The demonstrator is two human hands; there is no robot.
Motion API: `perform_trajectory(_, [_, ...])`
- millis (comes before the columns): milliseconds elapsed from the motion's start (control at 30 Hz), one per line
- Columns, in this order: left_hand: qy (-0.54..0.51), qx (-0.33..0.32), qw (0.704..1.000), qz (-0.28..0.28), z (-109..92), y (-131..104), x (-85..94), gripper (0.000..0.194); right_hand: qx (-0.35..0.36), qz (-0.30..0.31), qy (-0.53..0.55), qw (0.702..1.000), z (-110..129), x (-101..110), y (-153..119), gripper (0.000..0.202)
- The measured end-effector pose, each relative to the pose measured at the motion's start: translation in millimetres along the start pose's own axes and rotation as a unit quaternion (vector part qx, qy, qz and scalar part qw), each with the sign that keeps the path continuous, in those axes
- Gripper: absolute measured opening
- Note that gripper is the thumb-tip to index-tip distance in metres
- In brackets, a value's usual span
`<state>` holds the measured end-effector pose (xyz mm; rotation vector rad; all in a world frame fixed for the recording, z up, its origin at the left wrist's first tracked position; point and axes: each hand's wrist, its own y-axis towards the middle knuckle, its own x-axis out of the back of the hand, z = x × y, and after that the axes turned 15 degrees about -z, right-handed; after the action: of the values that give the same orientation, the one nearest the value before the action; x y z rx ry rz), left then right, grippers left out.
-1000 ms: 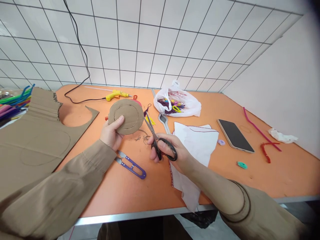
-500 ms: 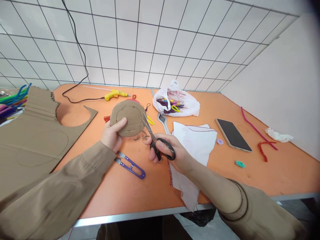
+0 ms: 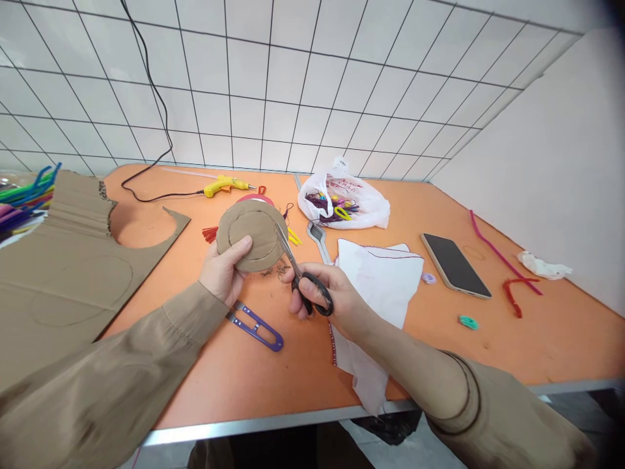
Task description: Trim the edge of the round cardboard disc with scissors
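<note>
My left hand [image 3: 224,270] grips a round cardboard disc [image 3: 254,231] by its lower left edge, thumb on top. A smaller circle is marked on the disc's face. My right hand [image 3: 319,290] is closed round the black handles of a pair of scissors [image 3: 291,257]. The blades point up and left and meet the disc's right side; whether they are cutting into it I cannot make out. Below the disc, purple thread snips [image 3: 258,329] lie on the table, their tips beside my left wrist. A red round item [image 3: 254,198] peeks out behind the disc, with an orange-red tassel [image 3: 209,234] to its left.
Cut cardboard [image 3: 73,273] covers the left side. A yellow glue gun [image 3: 227,185] with a black cord lies at the back. Beyond my right hand are a white plastic bag [image 3: 368,205], white cloth [image 3: 375,280], and a phone [image 3: 455,264]. The table's metal edge [image 3: 273,420] runs in front.
The disc has shifted slightly right and down in my left hand. My right hand and the scissors have moved a little left, with the blades closer together.
</note>
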<state>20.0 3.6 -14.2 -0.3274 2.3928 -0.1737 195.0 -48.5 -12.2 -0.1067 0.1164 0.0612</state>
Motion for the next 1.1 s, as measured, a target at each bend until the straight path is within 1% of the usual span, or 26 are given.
perform_trajectory(133, [0.001, 0.008, 1.0, 0.009, 0, -2, -0.5, 0.033, 0.003, 0.009, 0.02, 1.0, -3, 1, 1, 0.041])
perform_trajectory(333, [-0.001, 0.009, 1.0, 0.002, 0, -4, -1.4, 0.03, 0.003, 0.0, -0.003, 1.0, -1, 0, 0, 0.035])
perform_trajectory(467, [-0.007, 0.012, 1.0, 0.001, 0, -4, -1.5, 0.027, -0.002, -0.007, -0.007, 1.0, 2, -1, -2, 0.035])
perform_trajectory(800, [-0.003, 0.014, 1.0, 0.007, 0, -4, -0.7, 0.034, -0.011, -0.025, -0.028, 0.999, 6, -5, -4, 0.03])
perform_trajectory(900, [0.0, 0.015, 1.0, 0.016, 1, -2, 1.0, 0.038, -0.012, -0.035, -0.039, 0.999, 9, -5, -6, 0.029])
perform_trajectory(1033, [0.001, 0.011, 0.999, 0.049, 2, 2, 4.5, 0.04, -0.013, -0.049, -0.049, 0.997, 14, -5, -8, 0.028])
perform_trajectory(1100, [0.0, 0.01, 0.998, 0.057, 2, 3, 5.5, 0.039, -0.008, -0.055, -0.057, 0.997, 15, -5, -9, 0.026])
